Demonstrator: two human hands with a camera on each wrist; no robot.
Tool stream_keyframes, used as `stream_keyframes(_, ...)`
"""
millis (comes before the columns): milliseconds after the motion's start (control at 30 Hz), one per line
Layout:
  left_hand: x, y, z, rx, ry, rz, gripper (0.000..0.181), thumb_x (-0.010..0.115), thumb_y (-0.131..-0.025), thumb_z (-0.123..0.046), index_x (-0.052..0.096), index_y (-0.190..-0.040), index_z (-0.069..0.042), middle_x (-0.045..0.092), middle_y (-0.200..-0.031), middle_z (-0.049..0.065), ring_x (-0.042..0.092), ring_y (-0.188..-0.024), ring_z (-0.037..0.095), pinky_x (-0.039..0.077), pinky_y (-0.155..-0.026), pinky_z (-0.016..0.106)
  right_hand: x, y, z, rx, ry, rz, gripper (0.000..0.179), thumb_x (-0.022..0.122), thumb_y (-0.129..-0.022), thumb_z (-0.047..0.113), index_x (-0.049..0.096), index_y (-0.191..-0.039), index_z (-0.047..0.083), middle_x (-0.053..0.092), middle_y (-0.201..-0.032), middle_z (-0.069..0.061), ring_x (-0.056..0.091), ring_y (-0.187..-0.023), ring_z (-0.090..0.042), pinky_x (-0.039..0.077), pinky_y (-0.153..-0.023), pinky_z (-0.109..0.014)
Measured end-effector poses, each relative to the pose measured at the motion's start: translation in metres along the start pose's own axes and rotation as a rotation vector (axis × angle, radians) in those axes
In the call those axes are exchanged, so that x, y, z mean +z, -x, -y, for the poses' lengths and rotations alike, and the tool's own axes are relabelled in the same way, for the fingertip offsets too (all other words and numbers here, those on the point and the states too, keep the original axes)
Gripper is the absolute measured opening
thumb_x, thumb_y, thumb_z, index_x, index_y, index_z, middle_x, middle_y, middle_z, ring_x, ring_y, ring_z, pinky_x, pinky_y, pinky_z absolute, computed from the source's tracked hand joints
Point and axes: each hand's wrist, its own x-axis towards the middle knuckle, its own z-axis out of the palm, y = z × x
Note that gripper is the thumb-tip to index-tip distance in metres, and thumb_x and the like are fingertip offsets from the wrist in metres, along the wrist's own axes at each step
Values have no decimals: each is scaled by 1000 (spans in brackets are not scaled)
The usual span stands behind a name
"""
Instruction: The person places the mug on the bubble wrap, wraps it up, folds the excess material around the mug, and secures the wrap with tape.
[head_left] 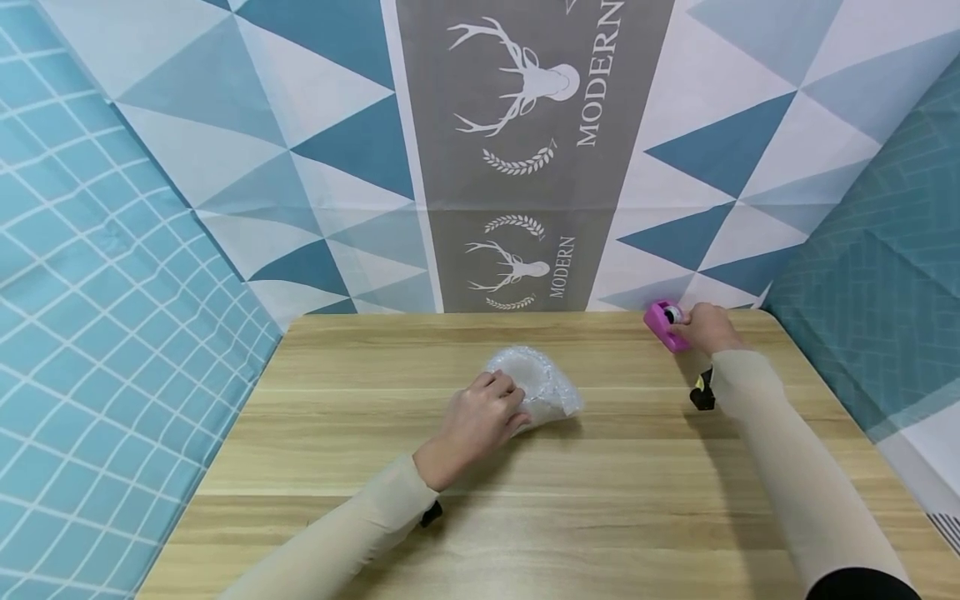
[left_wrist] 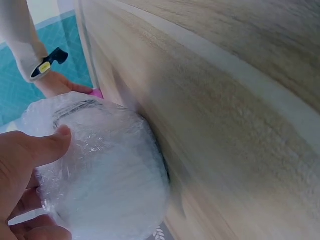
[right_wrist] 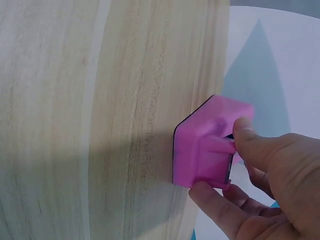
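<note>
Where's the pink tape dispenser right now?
In the head view, the pink tape dispenser is at the far right of the table, pinched by the right hand.

This place looks like a small booth enclosed by printed sheets; which kind of building is around it, I cannot tell. At its centre is a wood-grain worktop [head_left: 637, 500]. Behind the worktop rises a sheet of triangles [head_left: 345, 150], with a grey band [head_left: 517, 187] showing white deer heads and the word MODERN. Left of the worktop hangs a wrinkled blue grid sheet [head_left: 97, 333]; right of it, a teal sheet [head_left: 892, 275].
</note>
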Motion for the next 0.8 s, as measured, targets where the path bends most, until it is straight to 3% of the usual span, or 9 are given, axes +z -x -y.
stream_keyframes(300,0,-3,-1,12,-28,-2,29,84,-84,-41,73,-88,-15,67,-91,-1,65,-86,18,62,-68,27,1,0,1,73,-21,3,40,69,-99,26,54,-69,3,51,-69,-9,51,-70,-23,42,-61,-29)
stream_keyframes(500,0,-3,-1,9,-49,2,31,84,-83,-43,73,-88,-14,67,-90,-1,66,-87,18,62,-70,26,-2,2,7,124,24,55,43,64,-101,31,57,-76,-4,50,-69,-9,50,-64,-19,41,-58,-28)
stream_keyframes(633,-1,-2,-2,7,-53,-2,31,84,-83,-43,74,-89,-14,68,-91,-1,66,-86,18,62,-70,26,-3,3,12,140,70,119,46,57,-105,33,59,-90,-10,51,-75,-13,51,-69,-22,43,-65,-29)
stream_keyframes(800,-1,-2,-2,8,-64,-11,32,85,-82,-44,74,-89,-15,68,-92,0,66,-84,19,62,-71,26,-4,4,14,155,29,190,46,50,-107,32,57,-102,-14,53,-79,-14,54,-71,-23,44,-65,-29)
